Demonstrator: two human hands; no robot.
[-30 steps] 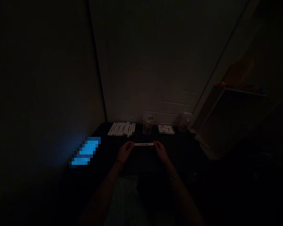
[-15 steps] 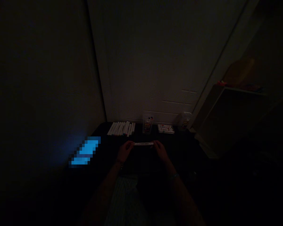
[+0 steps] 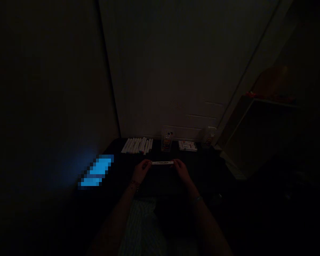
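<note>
The room is very dark. I hold a white marker (image 3: 162, 163) level above a black table (image 3: 208, 167). My left hand (image 3: 142, 170) pinches its left end and my right hand (image 3: 181, 170) pinches its right end. Both hands are closed on it. Beyond them, a row of several white markers (image 3: 138, 145) lies side by side at the table's far left.
A clear cup (image 3: 166, 141) with pens, a flat printed box (image 3: 188, 145) and a small clear container (image 3: 209, 138) stand along the far edge by the wall. A glowing blue screen (image 3: 96, 170) lies on the left. A pale cabinet (image 3: 245, 135) stands at the right.
</note>
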